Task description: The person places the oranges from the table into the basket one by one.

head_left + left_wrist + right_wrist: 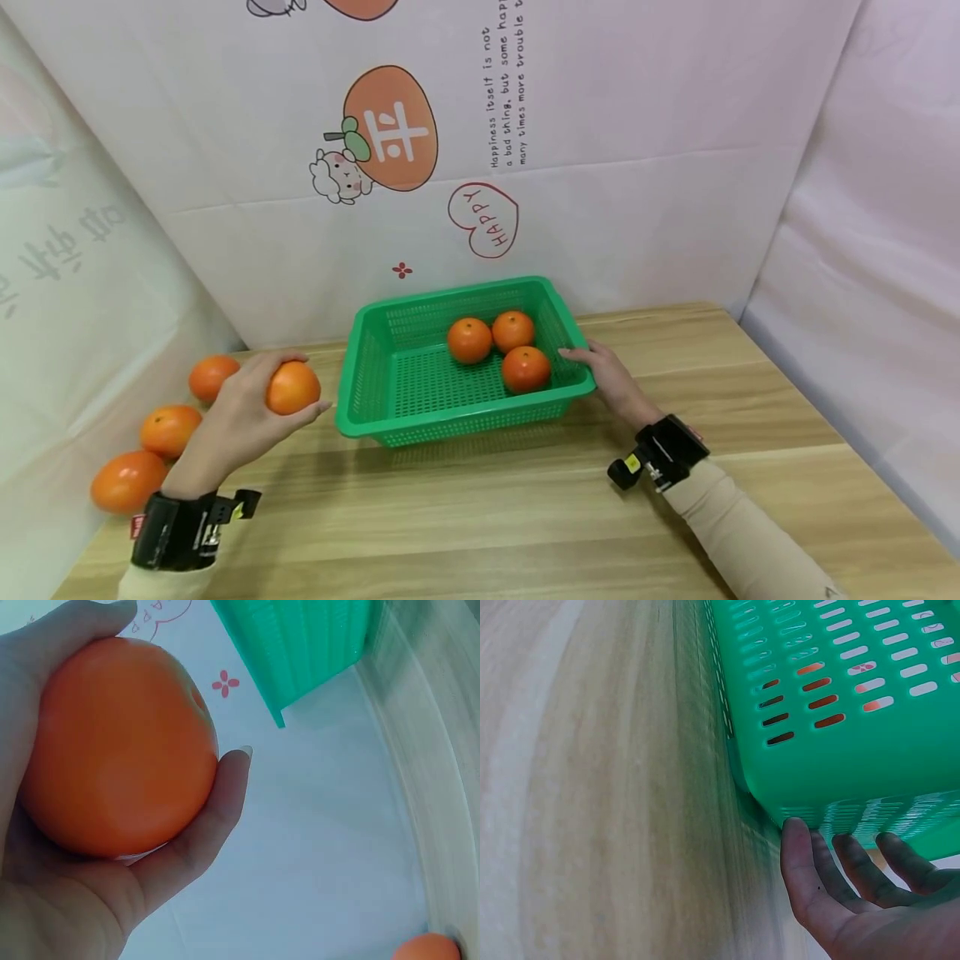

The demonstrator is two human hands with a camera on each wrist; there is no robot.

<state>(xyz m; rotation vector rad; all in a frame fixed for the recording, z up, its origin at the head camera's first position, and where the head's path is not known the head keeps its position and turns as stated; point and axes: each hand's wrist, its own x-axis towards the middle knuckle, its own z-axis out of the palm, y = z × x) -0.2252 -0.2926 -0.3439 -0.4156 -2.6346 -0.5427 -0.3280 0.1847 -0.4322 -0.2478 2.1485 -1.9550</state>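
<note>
One orange fruit (293,388) gripped securely between thumb and fingers of left hand (238,418); right hand (617,385) holds basket (465,412) end, presumably steadying it

Before me stretches a wooden table (480,508) with pale, streaky grain. The green basket (457,412) rests on it, towards the far edge. Along the table's left side, three orange fruits (168,429) lie in a slanting row on the wood (my left hand (243,417) hangs partly in front); the nearer two seem to touch, though I can't be certain.
</note>
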